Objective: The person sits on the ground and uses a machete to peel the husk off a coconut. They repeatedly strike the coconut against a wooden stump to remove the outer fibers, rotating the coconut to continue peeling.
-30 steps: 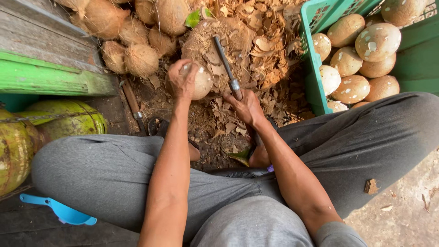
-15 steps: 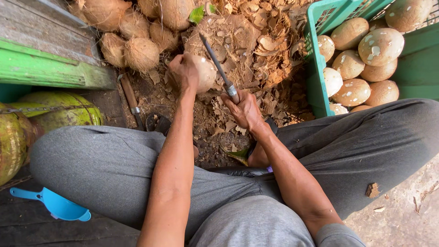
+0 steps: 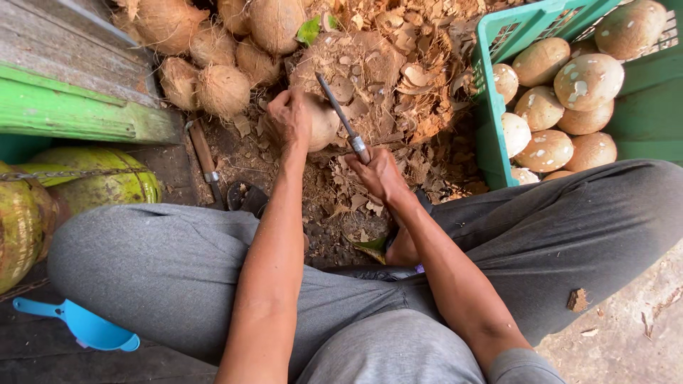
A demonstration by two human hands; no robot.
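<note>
1. Left hand (image 3: 288, 117): wrapped over a pale, partly peeled coconut (image 3: 321, 122), fingers pressed against its shell, held low above the heap of brown husk chips (image 3: 398, 85).
2. Right hand (image 3: 380, 174): clenched around the handle of a knife (image 3: 343, 119); blade angled up and left, lying against the coconut's right side.
3. Left of the hands: fibrous unpeeled coconuts (image 3: 220, 89) beside a green-edged plank (image 3: 71, 107).
4. Right: green crate (image 3: 498, 107) holding peeled coconuts (image 3: 587, 82).
5. Lower left: blue scoop (image 3: 85, 323) beside grey trouser leg (image 3: 156, 274).
</note>
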